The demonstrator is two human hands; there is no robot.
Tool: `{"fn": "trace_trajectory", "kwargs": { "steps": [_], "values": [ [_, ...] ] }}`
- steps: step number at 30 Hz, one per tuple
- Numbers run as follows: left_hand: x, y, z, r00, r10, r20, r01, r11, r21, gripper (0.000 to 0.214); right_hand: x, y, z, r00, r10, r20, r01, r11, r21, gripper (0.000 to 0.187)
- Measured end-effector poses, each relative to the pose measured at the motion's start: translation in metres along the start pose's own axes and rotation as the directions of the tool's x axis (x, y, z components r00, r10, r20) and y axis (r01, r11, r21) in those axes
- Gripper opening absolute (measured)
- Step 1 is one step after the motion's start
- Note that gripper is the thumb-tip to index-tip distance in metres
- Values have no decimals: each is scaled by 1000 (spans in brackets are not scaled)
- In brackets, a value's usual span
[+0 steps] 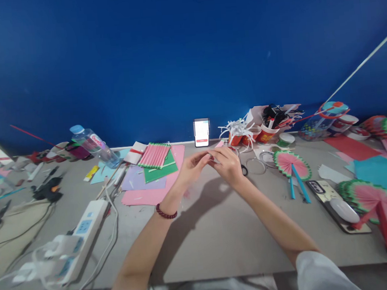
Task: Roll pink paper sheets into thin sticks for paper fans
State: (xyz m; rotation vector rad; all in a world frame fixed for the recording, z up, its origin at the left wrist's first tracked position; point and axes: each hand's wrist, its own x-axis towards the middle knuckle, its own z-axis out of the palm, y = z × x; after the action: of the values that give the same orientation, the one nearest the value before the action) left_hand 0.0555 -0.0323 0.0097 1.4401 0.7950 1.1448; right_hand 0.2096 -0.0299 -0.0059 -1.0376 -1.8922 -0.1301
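Fingertips together, my left hand [194,166] and my right hand [228,163] meet above the middle of the table. Both are closed in a pinch; whatever sits between the fingers is hidden or too small to name. A dark red bead bracelet [166,212] circles my left wrist. Nearest my left hand are pink paper [178,164], a green sheet [170,169] and a pleated pink paper piece [155,155] with green edges. Beyond the hands a phone [201,133] with a lit screen leans upright. Close to my right hand lies a metal ring [255,166].
On the left are a power strip [85,236] with cables, a glue gun [48,190] and a tilted bottle [96,146]. Rightward lie watermelon-patterned paper fans [292,164], a phone [325,201] under a white mouse [344,210], and paper cups [268,133] holding tools.
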Motion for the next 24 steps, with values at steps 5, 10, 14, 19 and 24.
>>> {"fn": "trace_trajectory", "kwargs": {
  "steps": [5,10,14,19,24],
  "values": [
    [3,3,-3,987,-132,-96,124,988,-88,46,1,3,2,990,-43,132,37,998,49,41],
    [9,-4,-16,975,-157,-159,138,983,-124,43,4,4,3,970,-101,220,75,989,124,38],
    [13,-8,-30,977,-171,-126,163,984,-75,36,10,12,-6,991,-50,126,27,984,179,29],
    [15,-6,-40,970,-204,-131,211,977,38,27,17,37,-16,884,447,-135,-412,883,225,44],
    [14,-6,-46,978,-196,-73,204,968,144,23,17,49,-18,674,631,384,-721,448,529,47]
  ]
}}
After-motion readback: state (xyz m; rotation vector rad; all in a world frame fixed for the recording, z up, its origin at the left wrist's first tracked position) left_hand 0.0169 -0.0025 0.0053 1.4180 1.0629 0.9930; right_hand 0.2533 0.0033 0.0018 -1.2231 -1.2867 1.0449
